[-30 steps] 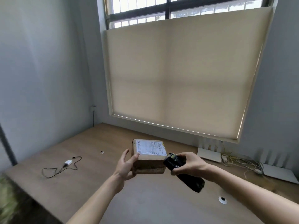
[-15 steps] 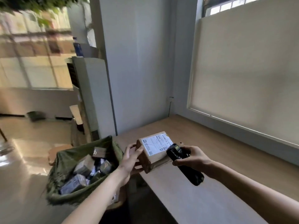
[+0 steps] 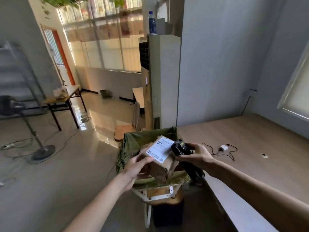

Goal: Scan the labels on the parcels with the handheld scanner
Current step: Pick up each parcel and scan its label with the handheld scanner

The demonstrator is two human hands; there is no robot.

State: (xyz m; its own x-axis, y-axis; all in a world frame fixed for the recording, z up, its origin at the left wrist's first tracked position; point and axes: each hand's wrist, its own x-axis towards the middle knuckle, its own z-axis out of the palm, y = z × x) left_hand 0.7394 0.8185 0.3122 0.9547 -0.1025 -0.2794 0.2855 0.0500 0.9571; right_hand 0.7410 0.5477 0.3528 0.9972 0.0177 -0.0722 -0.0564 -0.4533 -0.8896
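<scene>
My left hand (image 3: 136,166) grips a small brown cardboard parcel (image 3: 160,162) by its near left corner. The parcel is tilted, and a white printed label (image 3: 160,149) covers its top face. It hangs over a green sack (image 3: 138,141) that stands open on a stool. My right hand (image 3: 196,156) holds a black handheld scanner (image 3: 181,150), whose head sits just right of the label and touches the parcel's right edge. What lies inside the sack is hidden behind the parcel.
A wooden table (image 3: 250,141) stretches to the right, with a white charger and black cable (image 3: 223,148) on it. A white stool (image 3: 158,196) carries the sack. A tall white cabinet (image 3: 160,81) stands behind. A fan stand (image 3: 41,151) and cables lie on the floor at left.
My view has swung left from the window to the room. The parcel has left the table and now hangs over the green sack, with both hands and the scanner moving along.
</scene>
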